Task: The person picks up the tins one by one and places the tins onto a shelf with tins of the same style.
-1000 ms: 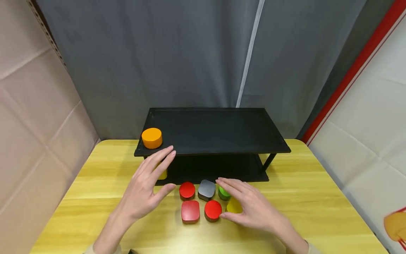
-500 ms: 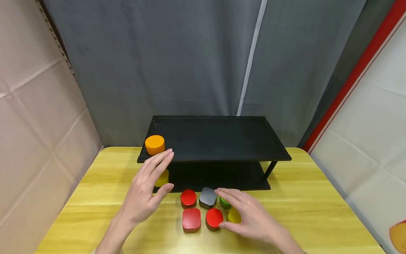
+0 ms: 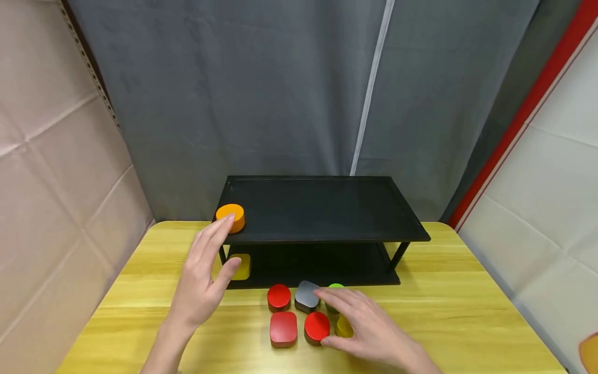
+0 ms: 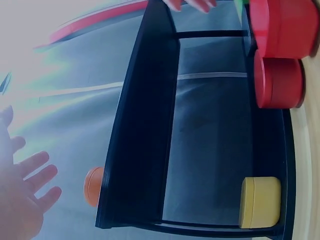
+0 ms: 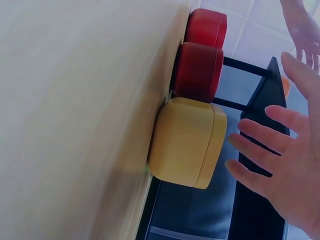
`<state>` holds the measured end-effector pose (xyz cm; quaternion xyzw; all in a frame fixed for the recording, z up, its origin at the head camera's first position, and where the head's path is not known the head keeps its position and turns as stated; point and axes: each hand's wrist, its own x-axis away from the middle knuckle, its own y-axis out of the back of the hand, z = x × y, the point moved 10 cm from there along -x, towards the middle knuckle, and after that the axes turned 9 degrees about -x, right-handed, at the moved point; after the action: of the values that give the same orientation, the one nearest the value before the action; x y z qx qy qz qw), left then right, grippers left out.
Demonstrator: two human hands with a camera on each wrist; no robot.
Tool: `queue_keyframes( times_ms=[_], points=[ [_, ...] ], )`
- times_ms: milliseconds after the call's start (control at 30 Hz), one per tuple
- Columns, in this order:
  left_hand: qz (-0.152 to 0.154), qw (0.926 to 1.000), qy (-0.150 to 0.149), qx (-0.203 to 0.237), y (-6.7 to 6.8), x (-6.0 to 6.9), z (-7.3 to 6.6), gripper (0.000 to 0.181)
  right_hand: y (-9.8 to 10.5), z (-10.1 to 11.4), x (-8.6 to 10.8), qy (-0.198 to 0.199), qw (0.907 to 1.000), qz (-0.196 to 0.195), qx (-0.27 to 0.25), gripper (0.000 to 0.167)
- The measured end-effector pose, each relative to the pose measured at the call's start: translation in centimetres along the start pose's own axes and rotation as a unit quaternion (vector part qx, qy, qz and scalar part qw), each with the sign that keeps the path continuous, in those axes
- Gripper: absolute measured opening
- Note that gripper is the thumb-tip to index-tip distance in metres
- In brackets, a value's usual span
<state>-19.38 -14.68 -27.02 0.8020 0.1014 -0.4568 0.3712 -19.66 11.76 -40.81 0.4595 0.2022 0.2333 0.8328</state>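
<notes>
My left hand (image 3: 201, 283) hovers in front of the black two-tier shelf's left end, fingers spread and holding nothing. In the head view its fingertips overlap the round orange box (image 3: 237, 221) on the top tier; the left wrist view shows them apart. A yellow square box (image 3: 241, 267) sits on the lower tier. My right hand (image 3: 366, 327) hangs over the table group, fingers loosely bent, partly hiding another yellow box (image 5: 187, 142) and a green round box (image 3: 335, 286). Beside it are a grey square box (image 3: 307, 294), two red round boxes (image 3: 279, 296) and a red square box (image 3: 283, 328).
The black shelf (image 3: 317, 208) stands at the back of the wooden table (image 3: 467, 311), against a grey curtain (image 3: 280, 93). Slanted posts join its two tiers. Pale panels (image 3: 60, 182) flank the table on both sides.
My left hand has shifted left, toward the orange box in the head view. My right hand has drawn slightly nearer to me and left. The head view has tilted up; the boxes stay put.
</notes>
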Motion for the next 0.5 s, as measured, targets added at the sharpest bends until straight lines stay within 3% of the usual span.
queue_keyframes(
  times_ms=[133, 267, 500],
  points=[
    [-0.004, 0.9996, 0.028, 0.005, 0.3, 0.2, 0.9, 0.058, 0.0, 0.0, 0.0, -0.003, 1.0, 0.009, -0.004, 0.077],
    [-0.023, 0.999, 0.038, 0.008, 0.7, 0.4, 1.6, 0.058, -0.1, -0.1, 0.0, -0.007, 0.9999, 0.015, -0.001, 0.077],
    [-0.015, 0.9928, 0.119, -0.008, 0.6, 0.8, 4.3, 0.062, 0.2, 0.1, 0.0, 0.006, 0.9998, 0.004, 0.016, 0.076]
  ],
)
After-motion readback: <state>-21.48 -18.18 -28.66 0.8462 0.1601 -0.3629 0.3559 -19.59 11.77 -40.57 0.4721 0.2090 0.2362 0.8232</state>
